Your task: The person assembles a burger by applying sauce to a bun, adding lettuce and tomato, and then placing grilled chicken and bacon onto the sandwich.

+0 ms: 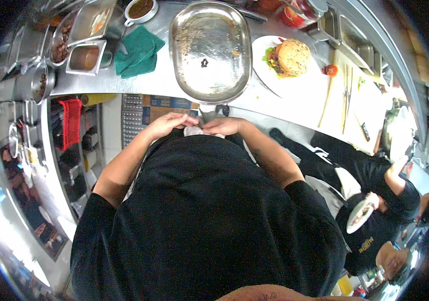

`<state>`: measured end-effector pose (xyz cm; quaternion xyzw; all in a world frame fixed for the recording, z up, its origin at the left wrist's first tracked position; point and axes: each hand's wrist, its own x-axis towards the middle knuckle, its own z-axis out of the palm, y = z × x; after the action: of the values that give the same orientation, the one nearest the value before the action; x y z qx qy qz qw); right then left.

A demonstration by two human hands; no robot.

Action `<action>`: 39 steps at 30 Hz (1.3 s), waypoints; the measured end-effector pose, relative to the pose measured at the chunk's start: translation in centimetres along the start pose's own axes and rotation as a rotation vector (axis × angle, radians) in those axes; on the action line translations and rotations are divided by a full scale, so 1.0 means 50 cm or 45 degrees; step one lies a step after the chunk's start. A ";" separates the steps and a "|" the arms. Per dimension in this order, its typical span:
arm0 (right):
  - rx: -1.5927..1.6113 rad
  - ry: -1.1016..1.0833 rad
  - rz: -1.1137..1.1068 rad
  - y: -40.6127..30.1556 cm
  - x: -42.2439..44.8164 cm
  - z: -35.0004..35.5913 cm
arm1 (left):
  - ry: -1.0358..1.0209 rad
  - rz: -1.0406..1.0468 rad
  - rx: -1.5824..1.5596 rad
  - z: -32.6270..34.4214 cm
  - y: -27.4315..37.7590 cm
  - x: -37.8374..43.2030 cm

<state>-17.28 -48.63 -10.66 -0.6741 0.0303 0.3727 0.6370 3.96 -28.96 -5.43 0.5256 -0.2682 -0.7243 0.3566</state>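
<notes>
Both hands are together at my waist, below the counter's front edge. My right hand has its fingers bent against a bunched white cloth at the front of my black shirt. Close beside it, the fingers of my left hand curve over the cloth's left side; their grip is partly hidden. An oval stainless-steel tray with brown residue sits on the counter straight ahead. To its right, a white plate carries a burger with a seeded bun and lettuce.
A green cloth, small steel pans and a sauce cup occupy the left counter. On the right are a cutting board, a knife and a tomato. Co-workers stand close right, one holding a plate.
</notes>
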 end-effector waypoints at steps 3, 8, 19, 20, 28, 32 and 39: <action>-0.127 -0.198 0.186 -0.098 0.080 0.010 | 0.047 -0.364 0.267 -0.043 -0.151 -0.019; -0.240 -0.164 0.083 -0.126 0.235 0.065 | -0.123 -0.518 0.924 -0.211 -0.310 -0.133; -1.020 -0.573 0.086 -0.554 0.662 0.135 | 0.468 0.023 0.280 -0.329 -0.458 -0.529; -1.122 -0.633 0.134 -0.601 0.703 0.153 | 0.545 0.016 0.429 -0.353 -0.461 -0.577; -1.450 -0.859 -0.285 -0.979 1.084 0.238 | 1.219 -0.829 0.576 -0.474 -0.505 -0.918; -1.030 -0.954 -1.070 -1.455 1.132 0.402 | 1.714 -0.304 0.022 -0.474 -0.879 -1.048; -1.156 0.154 -2.072 -2.231 1.057 0.580 | 1.983 -0.126 -0.763 -0.273 -0.805 -1.331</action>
<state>64.86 20.69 56.62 -0.6906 -0.5667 -0.2476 0.3749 20.35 48.20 -2.35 0.7700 0.2823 -0.2094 0.5325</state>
